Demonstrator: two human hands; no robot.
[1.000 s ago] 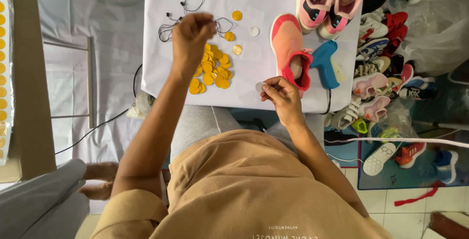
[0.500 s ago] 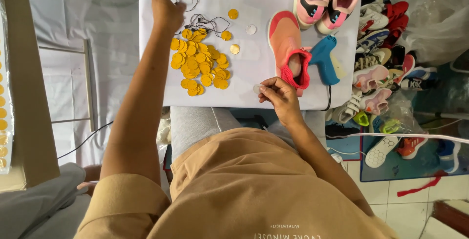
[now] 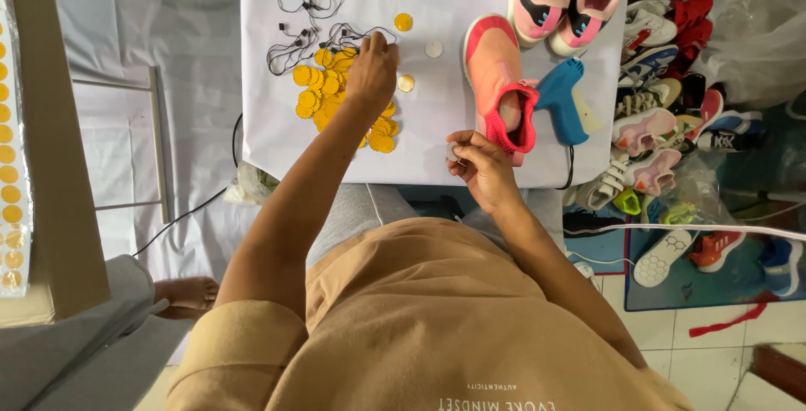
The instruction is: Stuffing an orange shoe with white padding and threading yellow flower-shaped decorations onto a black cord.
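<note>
Left hand (image 3: pixel 372 65) fingers down on yellow discs (image 3: pixel 336 92), grip unclear; right hand (image 3: pixel 480 163) pinches small pale disc (image 3: pixel 454 152). I'd judge discs light, thin; pinch edges.

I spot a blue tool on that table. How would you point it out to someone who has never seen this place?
Start at the white table and go to its right edge, where a coral slip-on shoe lies lengthwise. Just right of the shoe's red opening lies the blue glue gun, a pistol-shaped tool with a dark cord over the table edge. It is the table's only blue thing.
</note>
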